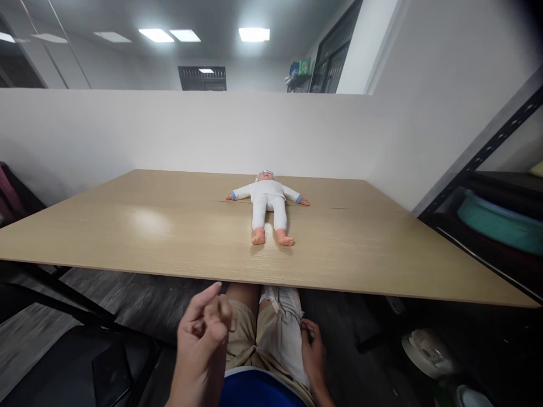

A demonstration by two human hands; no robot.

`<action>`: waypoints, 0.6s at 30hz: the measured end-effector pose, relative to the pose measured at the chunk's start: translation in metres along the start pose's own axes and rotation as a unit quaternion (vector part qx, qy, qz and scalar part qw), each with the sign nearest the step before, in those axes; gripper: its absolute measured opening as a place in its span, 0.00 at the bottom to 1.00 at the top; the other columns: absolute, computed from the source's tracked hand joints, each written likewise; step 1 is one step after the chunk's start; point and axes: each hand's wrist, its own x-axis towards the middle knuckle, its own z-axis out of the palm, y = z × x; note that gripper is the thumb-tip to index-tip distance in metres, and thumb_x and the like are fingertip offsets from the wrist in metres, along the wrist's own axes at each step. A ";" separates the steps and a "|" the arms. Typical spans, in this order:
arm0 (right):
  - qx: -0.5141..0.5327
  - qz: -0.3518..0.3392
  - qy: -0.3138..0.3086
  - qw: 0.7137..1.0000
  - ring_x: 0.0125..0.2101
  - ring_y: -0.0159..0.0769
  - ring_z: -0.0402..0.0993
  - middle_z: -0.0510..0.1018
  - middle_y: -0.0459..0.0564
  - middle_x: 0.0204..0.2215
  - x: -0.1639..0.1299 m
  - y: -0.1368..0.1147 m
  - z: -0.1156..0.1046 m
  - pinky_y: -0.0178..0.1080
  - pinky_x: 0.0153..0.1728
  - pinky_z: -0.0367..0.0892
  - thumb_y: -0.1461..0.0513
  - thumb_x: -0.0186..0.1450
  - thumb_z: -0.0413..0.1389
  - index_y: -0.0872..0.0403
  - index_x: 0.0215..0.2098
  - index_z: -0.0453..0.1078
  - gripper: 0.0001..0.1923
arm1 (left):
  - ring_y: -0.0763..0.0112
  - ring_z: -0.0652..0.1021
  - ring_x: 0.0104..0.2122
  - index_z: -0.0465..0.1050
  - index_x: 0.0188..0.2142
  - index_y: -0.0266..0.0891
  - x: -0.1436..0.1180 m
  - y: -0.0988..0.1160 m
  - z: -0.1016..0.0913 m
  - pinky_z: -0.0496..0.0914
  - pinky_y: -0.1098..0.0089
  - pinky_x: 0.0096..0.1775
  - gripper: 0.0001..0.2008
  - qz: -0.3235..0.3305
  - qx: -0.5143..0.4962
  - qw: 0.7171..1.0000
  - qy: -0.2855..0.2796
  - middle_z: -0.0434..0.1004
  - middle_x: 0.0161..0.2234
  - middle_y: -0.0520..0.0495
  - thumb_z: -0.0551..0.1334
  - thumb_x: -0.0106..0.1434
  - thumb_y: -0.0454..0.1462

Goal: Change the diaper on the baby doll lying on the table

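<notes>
My left hand (206,328) is raised in front of the table edge, its index finger partly stretched out and the others loosely curled. Nothing shows in it. Low on the right, my right hand (314,350) rests by my thigh, fingers bent at the edge of a crumpled white cloth-like item (291,333) on my lap. A small dark bit shows between those fingers; its kind is unclear. Beyond both hands, a baby doll (268,203) in a white suit with blue cuffs lies on its back on the table, arms spread and bare feet towards me.
The wooden table (178,249) reaches back to a low white wall (237,130). On the left is a black chair (76,367). A dark metal rack (475,152) holding a teal item (500,220) stands at right, with a whitish object (428,353) on the floor below.
</notes>
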 end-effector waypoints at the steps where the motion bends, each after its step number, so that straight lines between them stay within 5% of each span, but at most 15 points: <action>1: 0.000 -0.001 0.005 1.000 0.42 0.52 0.84 0.87 0.59 0.40 0.001 -0.004 -0.004 0.47 0.45 0.76 0.37 0.59 0.55 0.52 0.42 0.76 0.30 | 0.80 0.68 0.24 0.84 0.50 0.43 0.009 -0.013 -0.005 0.70 0.75 0.32 0.24 -0.020 -0.002 1.000 0.005 0.65 0.23 0.60 0.83 0.55 0.44; 7: 0.011 -0.035 0.012 0.999 0.43 0.52 0.83 0.86 0.61 0.43 -0.004 -0.054 -0.031 0.49 0.47 0.77 0.35 0.62 0.56 0.53 0.45 0.77 0.32 | 0.84 0.60 0.19 0.86 0.48 0.40 0.019 -0.066 -0.048 0.64 0.76 0.27 0.26 -0.116 0.009 0.992 0.043 0.58 0.20 0.62 0.84 0.52 0.45; 14: 0.023 -0.202 -0.093 0.975 0.39 0.46 0.84 0.86 0.53 0.39 -0.062 -0.181 -0.051 0.43 0.43 0.80 0.49 0.72 0.59 0.48 0.46 0.79 0.14 | 0.85 0.66 0.21 0.84 0.51 0.42 -0.001 -0.068 -0.051 0.66 0.79 0.30 0.28 -0.177 0.003 0.981 0.081 0.65 0.21 0.62 0.84 0.52 0.43; 18: 0.066 -0.270 -0.112 0.954 0.38 0.42 0.83 0.84 0.50 0.38 -0.088 -0.232 -0.047 0.41 0.43 0.79 0.57 0.74 0.59 0.46 0.48 0.77 0.07 | 0.82 0.70 0.23 0.81 0.46 0.38 -0.005 -0.070 -0.051 0.72 0.77 0.33 0.27 -0.194 0.020 0.976 0.102 0.69 0.24 0.60 0.85 0.50 0.44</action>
